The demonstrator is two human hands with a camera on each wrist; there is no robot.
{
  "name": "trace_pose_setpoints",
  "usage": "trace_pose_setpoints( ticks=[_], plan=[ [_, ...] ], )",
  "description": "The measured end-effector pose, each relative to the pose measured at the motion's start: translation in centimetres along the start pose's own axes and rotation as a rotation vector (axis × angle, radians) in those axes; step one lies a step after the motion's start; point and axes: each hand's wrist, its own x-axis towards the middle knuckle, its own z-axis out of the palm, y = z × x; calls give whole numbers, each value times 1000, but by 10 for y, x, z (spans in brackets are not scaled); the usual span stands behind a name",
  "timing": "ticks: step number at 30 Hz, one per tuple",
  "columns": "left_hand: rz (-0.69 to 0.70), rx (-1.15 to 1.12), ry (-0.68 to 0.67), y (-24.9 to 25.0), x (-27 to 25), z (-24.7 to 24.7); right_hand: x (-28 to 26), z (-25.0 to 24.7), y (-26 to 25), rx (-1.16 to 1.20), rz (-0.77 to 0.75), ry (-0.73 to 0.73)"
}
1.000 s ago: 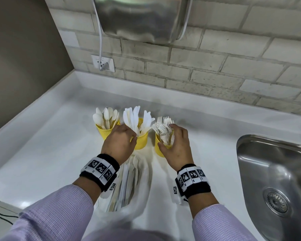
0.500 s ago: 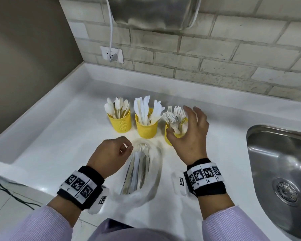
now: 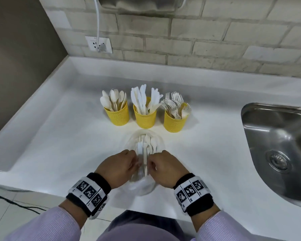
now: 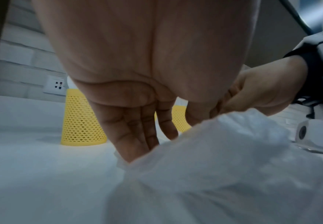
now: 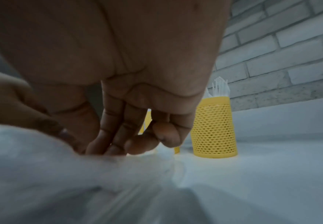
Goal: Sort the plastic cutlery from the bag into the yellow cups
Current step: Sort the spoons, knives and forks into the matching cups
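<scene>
Three yellow mesh cups stand in a row: the spoon cup (image 3: pixel 117 116), the knife cup (image 3: pixel 144 119) and the fork cup (image 3: pixel 175 121). In front of them lies the clear plastic bag (image 3: pixel 159 145) holding several white pieces of cutlery (image 3: pixel 144 146). My left hand (image 3: pixel 134 161) holds the bag's left side, its fingers reaching down along the film (image 4: pixel 224 166). My right hand (image 3: pixel 151 162) is on the right side, thumb and forefinger pinching a white cutlery handle (image 3: pixel 145 165) at the bag's mouth. The bag (image 5: pixel 61 181) hides the fingertips in both wrist views.
A steel sink (image 3: pixel 276 150) is sunk into the white counter (image 3: pixel 59 145) at the right. A brick wall with a socket (image 3: pixel 98 44) and a plugged-in cable stands behind. The counter's front edge runs just under my wrists.
Both hands have come back from the cups to the bag: the left first, then the right, which let go of the fork cup. They now meet over the cutlery.
</scene>
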Motion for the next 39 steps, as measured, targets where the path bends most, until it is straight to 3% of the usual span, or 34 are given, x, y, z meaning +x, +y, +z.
trace_pose_setpoints(
  ticks=[5,9,17,20,24,27,30,33,39],
  plan=[
    [-35,76,-17,-3,-2,-1,-12,-2,-1,-170,221,-42],
    [-100,121,-62,-8,0,-4,-14,-5,-5,-161,394,-36],
    [-237,253,-156,-7,5,-13,-7,-2,-25,-225,528,37],
    [-232,281,-156,0,4,-17,-6,6,-33,-323,523,105],
    [-152,210,-76,10,9,-16,0,14,-41,-262,369,287],
    [-171,147,-33,11,14,-14,7,19,-39,-63,416,205],
    [-245,100,-77,8,16,-13,12,24,-31,56,493,176],
    [-264,50,-128,7,17,-13,17,28,-25,114,538,186],
    [-308,-154,-96,8,24,-9,23,30,-21,155,561,204]
  ],
)
